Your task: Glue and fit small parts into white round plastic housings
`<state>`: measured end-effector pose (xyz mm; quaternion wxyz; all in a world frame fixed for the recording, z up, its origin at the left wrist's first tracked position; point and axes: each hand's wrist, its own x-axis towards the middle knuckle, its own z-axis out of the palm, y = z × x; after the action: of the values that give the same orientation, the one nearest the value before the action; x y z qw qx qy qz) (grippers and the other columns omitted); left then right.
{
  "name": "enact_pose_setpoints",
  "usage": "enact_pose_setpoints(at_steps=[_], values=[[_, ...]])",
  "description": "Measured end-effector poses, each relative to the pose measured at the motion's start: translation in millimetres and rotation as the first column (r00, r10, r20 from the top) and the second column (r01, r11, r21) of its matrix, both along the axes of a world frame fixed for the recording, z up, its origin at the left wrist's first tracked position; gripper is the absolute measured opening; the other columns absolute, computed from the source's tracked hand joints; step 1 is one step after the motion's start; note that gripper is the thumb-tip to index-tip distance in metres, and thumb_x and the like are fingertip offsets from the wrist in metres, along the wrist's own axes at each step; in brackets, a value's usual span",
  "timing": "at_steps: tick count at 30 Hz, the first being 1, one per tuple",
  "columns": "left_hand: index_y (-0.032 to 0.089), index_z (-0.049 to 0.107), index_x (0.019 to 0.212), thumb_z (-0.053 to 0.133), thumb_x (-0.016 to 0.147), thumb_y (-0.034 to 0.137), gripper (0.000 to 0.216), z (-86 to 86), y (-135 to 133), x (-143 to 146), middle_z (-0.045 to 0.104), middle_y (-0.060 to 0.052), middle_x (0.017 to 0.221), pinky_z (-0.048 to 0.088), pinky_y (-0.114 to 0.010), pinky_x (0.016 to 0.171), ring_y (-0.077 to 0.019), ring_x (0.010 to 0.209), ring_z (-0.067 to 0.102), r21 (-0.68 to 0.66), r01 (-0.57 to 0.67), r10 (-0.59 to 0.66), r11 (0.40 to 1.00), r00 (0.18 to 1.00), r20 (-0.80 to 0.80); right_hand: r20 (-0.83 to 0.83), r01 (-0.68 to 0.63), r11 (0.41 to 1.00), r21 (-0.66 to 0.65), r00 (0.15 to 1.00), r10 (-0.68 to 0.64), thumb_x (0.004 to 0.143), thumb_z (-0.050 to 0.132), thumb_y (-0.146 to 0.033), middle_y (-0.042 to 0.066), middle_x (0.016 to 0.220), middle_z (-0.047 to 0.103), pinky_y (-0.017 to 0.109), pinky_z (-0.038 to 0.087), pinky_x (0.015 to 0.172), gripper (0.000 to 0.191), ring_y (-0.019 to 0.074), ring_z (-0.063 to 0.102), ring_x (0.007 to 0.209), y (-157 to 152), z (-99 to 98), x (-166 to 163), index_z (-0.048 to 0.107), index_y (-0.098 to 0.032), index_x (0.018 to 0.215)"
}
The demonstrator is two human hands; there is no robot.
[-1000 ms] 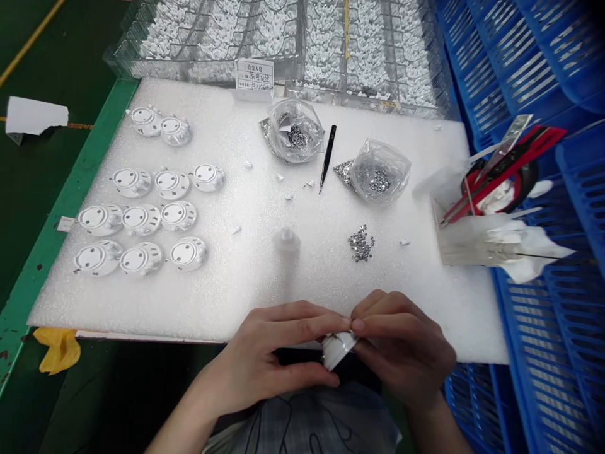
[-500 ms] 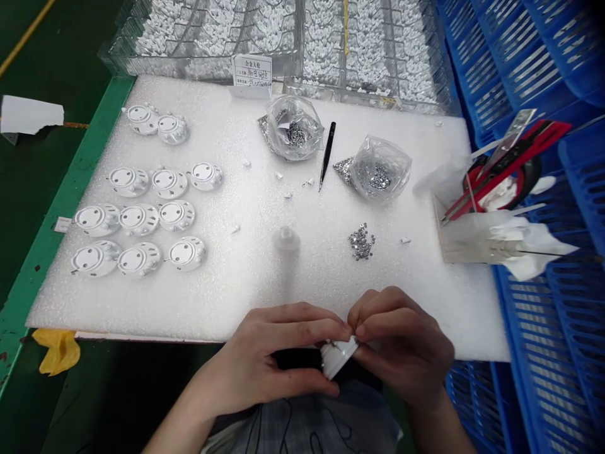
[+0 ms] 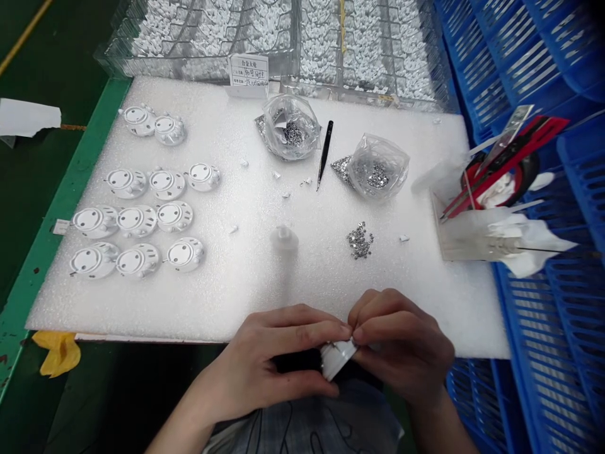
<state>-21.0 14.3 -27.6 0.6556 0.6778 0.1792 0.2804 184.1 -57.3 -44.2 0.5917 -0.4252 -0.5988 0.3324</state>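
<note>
Just past the near edge of the foam sheet, my left hand [image 3: 283, 353] grips a small white plastic part [image 3: 337, 359] between thumb and fingers. It looks like the round white pieces [image 3: 137, 219] laid out in rows at the left. My right hand [image 3: 404, 343] is closed in a pinch at the part's upper right edge; whatever its fingertips hold there is hidden. Beyond the hands lie a loose pile of small silvery pieces [image 3: 360, 241] and a translucent white bottle-like object [image 3: 284, 239].
Two plastic bags of silvery pieces [image 3: 290, 129] [image 3: 379, 170] flank black tweezers [image 3: 325, 154] on the white foam sheet [image 3: 227, 284]. Clear trays [image 3: 283, 66] of small white parts stand behind. At right are a tool holder [image 3: 454, 243] with a red-handled tool and blue crates [image 3: 534, 334].
The view has shifted very slightly. Both hands stay at the white plastic part, with almost no visible movement.
</note>
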Motion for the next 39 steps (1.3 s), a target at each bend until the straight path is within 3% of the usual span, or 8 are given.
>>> enact_pose_setpoints(at_steps=[14,31,39], values=[[0.025,0.076,0.132,0.089,0.084,0.018,0.050,-1.1,0.6,1.0,0.081,-0.006,0.121,0.059,-0.016,0.097,-0.0163,0.107,0.078,0.019,-0.031,0.031,0.999,0.999,0.013,0.025,0.029,0.999,-0.038,0.999,-0.028,0.085,0.078,-0.005,0.002,0.083,0.066,0.030,0.056,0.060,0.023,0.0152,0.066,0.072,-0.4,2.1,-3.1,0.071,-0.019,0.102],[0.036,0.068,0.143,0.085,0.089,0.021,0.058,-1.3,1.6,-0.3,0.079,-0.004,0.125,0.060,-0.022,0.099,-0.0177,0.111,0.076,-0.019,0.011,-0.011,1.000,1.000,-0.001,0.046,0.015,1.000,0.021,0.999,-0.016,0.091,0.074,-0.012,0.002,0.080,0.068,0.028,0.058,0.058,0.018,0.0156,0.068,0.070,1.1,2.4,-1.2,0.074,-0.020,0.107],[0.034,0.072,0.138,0.086,0.088,0.023,0.053,0.1,-0.1,0.9,0.081,-0.006,0.120,0.063,-0.024,0.093,-0.0201,0.105,0.079,-0.003,-0.032,0.032,0.999,0.999,-0.012,0.173,0.013,0.995,0.102,0.984,-0.031,0.091,0.070,-0.005,0.002,0.082,0.066,0.026,0.060,0.057,0.036,0.0129,0.067,0.068,1.3,5.9,-0.3,0.078,-0.024,0.121]])
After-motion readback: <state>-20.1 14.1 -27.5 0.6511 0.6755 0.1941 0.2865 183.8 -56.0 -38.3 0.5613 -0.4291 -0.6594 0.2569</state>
